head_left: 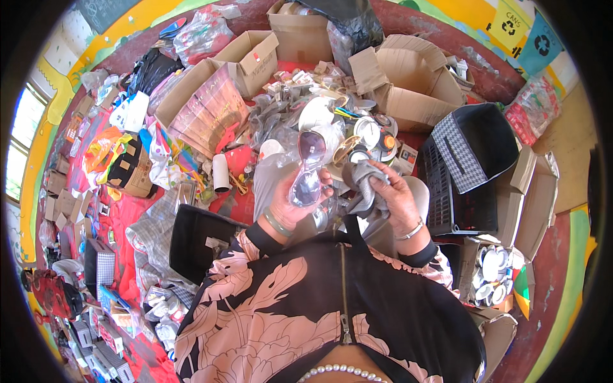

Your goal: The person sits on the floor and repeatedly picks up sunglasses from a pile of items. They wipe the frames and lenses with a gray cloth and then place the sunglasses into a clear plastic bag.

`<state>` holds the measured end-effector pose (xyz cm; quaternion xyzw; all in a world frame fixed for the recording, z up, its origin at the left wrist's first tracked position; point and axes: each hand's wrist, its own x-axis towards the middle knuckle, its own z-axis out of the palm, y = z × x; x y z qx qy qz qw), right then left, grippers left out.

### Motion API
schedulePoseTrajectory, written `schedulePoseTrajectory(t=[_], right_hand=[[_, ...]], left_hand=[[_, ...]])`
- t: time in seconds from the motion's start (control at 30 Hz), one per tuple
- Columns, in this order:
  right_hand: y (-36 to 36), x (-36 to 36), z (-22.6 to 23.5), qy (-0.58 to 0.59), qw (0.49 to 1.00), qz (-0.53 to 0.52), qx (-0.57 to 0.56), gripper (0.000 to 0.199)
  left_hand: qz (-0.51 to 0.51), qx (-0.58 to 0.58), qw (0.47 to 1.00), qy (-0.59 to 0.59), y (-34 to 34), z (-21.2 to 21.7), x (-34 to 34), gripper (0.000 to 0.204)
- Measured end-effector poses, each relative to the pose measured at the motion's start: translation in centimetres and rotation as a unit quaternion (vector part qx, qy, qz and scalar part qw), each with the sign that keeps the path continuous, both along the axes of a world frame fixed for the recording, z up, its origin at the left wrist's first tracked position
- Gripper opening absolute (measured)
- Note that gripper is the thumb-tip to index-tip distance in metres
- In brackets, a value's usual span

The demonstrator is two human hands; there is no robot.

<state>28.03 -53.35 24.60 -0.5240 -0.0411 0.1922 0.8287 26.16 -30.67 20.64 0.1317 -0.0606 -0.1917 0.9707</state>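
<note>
Left hand point(286, 205), grip closed on sunglasses point(310, 168), holds them beyond the floral jacket point(274, 300), long axis running away from it; right hand point(401, 199), pinching grey cloth point(365, 185), lies just to their right, apart.

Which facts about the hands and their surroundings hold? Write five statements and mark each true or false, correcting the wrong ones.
1. The left hand holds a pair of sunglasses. True.
2. The right hand is empty. False: it holds a gray cloth.
3. A bangle circles the left wrist. True.
4. Every cardboard box is shut. False: the cardboard box at the upper right stands open.
5. A pearl necklace shows at the lower edge. True.
</note>
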Motion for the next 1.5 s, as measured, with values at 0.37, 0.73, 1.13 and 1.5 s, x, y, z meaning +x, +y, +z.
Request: schedulePoseTrajectory(t=[0.37,0.73,1.13,1.5], right_hand=[[2.1,-1.5,4.5,-0.658,0.687,-0.085,-0.296,0.050],[5.2,1.7,4.1,-0.653,0.687,-0.094,-0.304,0.049],[2.1,3.1,5.3,-0.383,0.871,-0.228,-0.206,0.035],[7.0,0.6,3.3,-0.693,0.613,-0.066,-0.373,0.055]], left_hand=[[0.116,0.402,0.888,-0.190,0.9,0.7,-1.1,0.033],[-0.170,0.200,0.958,-0.118,1.1,0.9,-1.9,0.032],[-0.006,-0.010,0.994,0.107,1.3,-0.6,0.3,0.039],[0.176,0.463,0.836,-0.238,-1.0,2.0,-1.9,0.031]])
